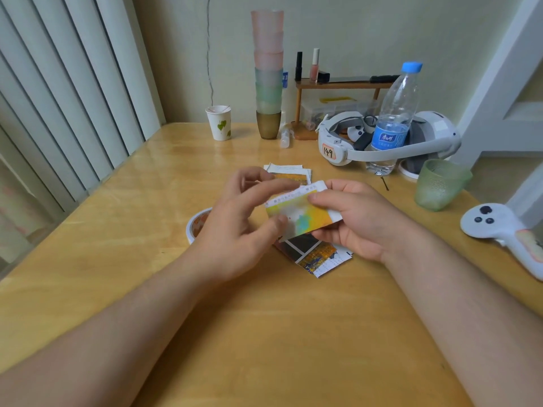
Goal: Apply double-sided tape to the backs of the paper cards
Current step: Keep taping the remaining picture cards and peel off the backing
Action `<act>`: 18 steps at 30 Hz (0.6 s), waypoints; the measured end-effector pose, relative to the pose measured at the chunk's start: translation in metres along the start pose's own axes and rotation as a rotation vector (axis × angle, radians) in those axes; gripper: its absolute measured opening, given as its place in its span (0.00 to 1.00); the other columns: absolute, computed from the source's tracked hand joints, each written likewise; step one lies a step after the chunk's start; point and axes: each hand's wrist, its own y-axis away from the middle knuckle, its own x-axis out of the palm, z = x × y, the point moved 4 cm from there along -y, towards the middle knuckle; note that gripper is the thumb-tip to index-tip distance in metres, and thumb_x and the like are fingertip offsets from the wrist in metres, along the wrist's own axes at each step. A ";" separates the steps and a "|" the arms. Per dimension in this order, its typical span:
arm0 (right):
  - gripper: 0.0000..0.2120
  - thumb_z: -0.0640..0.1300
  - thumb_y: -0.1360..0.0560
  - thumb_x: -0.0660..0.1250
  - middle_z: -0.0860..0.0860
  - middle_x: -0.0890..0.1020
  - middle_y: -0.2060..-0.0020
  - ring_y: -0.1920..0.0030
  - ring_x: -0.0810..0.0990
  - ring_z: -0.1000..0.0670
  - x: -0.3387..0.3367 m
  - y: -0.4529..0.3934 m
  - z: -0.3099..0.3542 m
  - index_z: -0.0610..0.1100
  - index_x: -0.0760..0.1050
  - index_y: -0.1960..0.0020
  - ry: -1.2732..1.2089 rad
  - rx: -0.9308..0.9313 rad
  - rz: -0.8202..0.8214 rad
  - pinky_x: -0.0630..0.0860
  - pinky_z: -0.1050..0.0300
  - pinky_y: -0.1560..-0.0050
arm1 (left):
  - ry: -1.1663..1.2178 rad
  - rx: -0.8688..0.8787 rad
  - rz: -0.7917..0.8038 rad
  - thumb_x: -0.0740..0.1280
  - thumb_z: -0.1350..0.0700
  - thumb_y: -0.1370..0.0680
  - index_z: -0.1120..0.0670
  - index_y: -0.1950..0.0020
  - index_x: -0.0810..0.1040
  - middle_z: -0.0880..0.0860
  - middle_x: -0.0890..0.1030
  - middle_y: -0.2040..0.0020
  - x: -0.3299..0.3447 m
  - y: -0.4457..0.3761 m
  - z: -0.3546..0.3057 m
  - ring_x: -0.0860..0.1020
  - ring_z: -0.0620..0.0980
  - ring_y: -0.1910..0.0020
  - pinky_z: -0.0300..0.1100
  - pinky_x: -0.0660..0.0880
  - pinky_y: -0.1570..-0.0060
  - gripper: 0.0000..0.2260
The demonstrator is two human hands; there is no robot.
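1. The right hand pinches a yellow paper card above the wooden table.
2. The left hand touches the card's left edge with thumb and curled fingers.
3. A card pile lies beneath; the tape roll sits just left.

place: home room, desk corner | signs: wooden table against painted wall, vertical blinds, stacked plastic cups, nail polish on small shelf, water bottle, VR headset
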 end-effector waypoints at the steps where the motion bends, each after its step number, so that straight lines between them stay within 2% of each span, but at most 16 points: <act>1: 0.05 0.37 0.19 0.69 0.42 0.86 0.56 0.61 0.85 0.48 0.000 0.000 0.001 0.41 0.79 0.44 -0.030 0.003 0.009 0.80 0.56 0.70 | -0.068 0.036 0.015 0.69 0.50 0.20 0.43 0.30 0.80 0.49 0.70 0.34 -0.001 0.000 -0.003 0.70 0.47 0.30 0.36 0.67 0.30 0.18; 3: 0.09 0.37 0.20 0.68 0.41 0.86 0.54 0.60 0.86 0.47 0.000 0.000 0.001 0.39 0.78 0.40 -0.079 0.008 0.023 0.80 0.55 0.70 | -0.128 0.075 0.023 0.68 0.45 0.20 0.43 0.31 0.80 0.49 0.70 0.34 -0.002 0.001 -0.006 0.69 0.46 0.30 0.36 0.66 0.30 0.17; 7: 0.10 0.37 0.21 0.68 0.41 0.86 0.53 0.58 0.86 0.45 0.000 0.001 0.002 0.38 0.80 0.40 -0.101 0.007 0.036 0.81 0.54 0.67 | -0.153 0.117 0.038 0.66 0.43 0.20 0.43 0.32 0.81 0.50 0.69 0.34 -0.003 0.001 -0.008 0.69 0.50 0.29 0.51 0.69 0.28 0.17; 9: 0.10 0.36 0.21 0.68 0.39 0.85 0.53 0.57 0.85 0.43 -0.001 0.001 0.003 0.37 0.81 0.41 -0.107 0.010 0.031 0.81 0.53 0.66 | -0.168 0.127 0.041 0.65 0.43 0.19 0.43 0.32 0.82 0.50 0.69 0.34 -0.005 0.001 -0.009 0.69 0.52 0.28 0.55 0.69 0.29 0.17; 16: 0.07 0.36 0.20 0.66 0.39 0.85 0.52 0.55 0.86 0.42 -0.001 0.000 0.002 0.38 0.81 0.45 -0.086 0.021 0.031 0.82 0.51 0.62 | -0.384 0.274 0.042 0.63 0.42 0.18 0.45 0.32 0.83 0.56 0.71 0.33 -0.010 -0.002 -0.016 0.70 0.56 0.30 0.53 0.68 0.28 0.18; 18: 0.08 0.36 0.20 0.66 0.38 0.86 0.50 0.54 0.85 0.42 -0.001 0.000 0.001 0.37 0.81 0.43 -0.086 0.023 0.030 0.83 0.51 0.61 | -0.455 0.321 0.050 0.64 0.43 0.18 0.45 0.32 0.83 0.58 0.72 0.33 -0.011 -0.004 -0.019 0.71 0.58 0.31 0.53 0.68 0.30 0.17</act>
